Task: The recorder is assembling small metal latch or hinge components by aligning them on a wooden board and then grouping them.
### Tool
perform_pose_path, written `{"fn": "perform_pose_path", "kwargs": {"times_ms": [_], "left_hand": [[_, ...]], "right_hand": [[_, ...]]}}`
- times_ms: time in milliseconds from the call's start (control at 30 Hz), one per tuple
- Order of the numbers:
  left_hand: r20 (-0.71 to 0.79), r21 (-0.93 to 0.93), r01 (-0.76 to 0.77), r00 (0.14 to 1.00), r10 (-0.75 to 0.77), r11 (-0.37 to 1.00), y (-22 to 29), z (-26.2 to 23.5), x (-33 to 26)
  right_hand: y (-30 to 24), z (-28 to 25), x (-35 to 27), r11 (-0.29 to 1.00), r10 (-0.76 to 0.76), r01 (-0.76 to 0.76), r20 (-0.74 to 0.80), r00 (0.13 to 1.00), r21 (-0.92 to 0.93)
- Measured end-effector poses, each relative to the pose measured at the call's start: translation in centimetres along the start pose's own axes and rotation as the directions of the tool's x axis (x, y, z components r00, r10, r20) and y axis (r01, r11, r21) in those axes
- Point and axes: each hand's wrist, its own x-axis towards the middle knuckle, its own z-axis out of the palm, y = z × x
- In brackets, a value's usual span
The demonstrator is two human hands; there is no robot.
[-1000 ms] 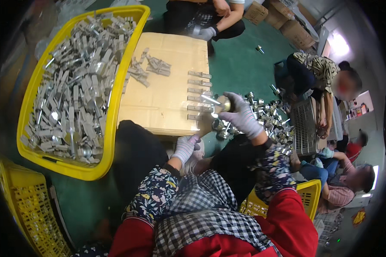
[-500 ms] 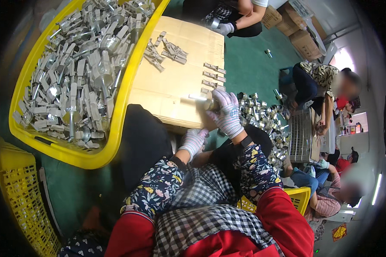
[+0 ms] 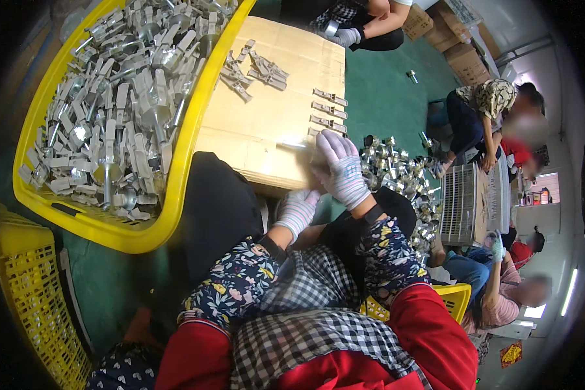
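My right hand [image 3: 344,170], in a striped knit glove, is closed around a metal fitting with a pale stem [image 3: 292,144]. Motion smears the fitting, which lies over the cardboard's near right corner with its stem pointing left. Just below that edge, my gloved left hand [image 3: 295,213] has its fingers curled; whatever they hold is hidden. Beyond my right hand, several grey lever-shaped pieces [image 3: 329,109] lie in a row along the right edge of the cardboard stack [image 3: 266,123]. More grey pieces [image 3: 266,70] lie in a loose pile farther back.
A yellow crate [image 3: 205,123] heaped with metal-stemmed parts with grey levers [image 3: 120,110] rises at left. Loose metal fittings [image 3: 390,166] cover the green floor [image 3: 383,84] at right. Co-workers sit at the far side and right, near a grey crate [image 3: 458,201].
The fitting in my right hand has turned blurry with movement, while that hand stays near the cardboard's corner. My left hand has shifted slightly. The view has moved a little.
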Motion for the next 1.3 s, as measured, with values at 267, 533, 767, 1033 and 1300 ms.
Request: {"fn": "perform_pose_path", "kwargs": {"times_ms": [267,533,767,1033,1300], "left_hand": [[-0.046,-0.16,-0.081,0.996,0.075,0.984,2.8,-1.2,-0.2],[-0.019,-0.359,-0.053,0.999,0.05,0.932,6.8,-2.4,-0.5],[-0.21,0.072,-0.642,0.739,0.64,0.764,16.2,-8.1,-3.0],[0.085,0.817,-0.272,0.929,0.361,0.508,11.0,-8.9,1.0],[0.127,0.828,-0.273,0.942,0.31,0.49,11.0,-7.7,2.0]], "right_hand": [[-0.8,-2.8,0.2,1.0,0.015,-0.018,0.282,0.959,0.008],[0.6,-0.1,-0.5,0.998,-0.048,0.044,0.099,0.994,0.045],[1.1,-0.1,-0.6,0.995,-0.019,0.017,0.016,1.0,0.099],[1.8,-0.3,0.1,0.908,0.107,-0.134,0.089,0.99,0.397],[1.2,0.1,0.2,0.569,0.349,-0.372,0.194,0.917,0.733]]}}
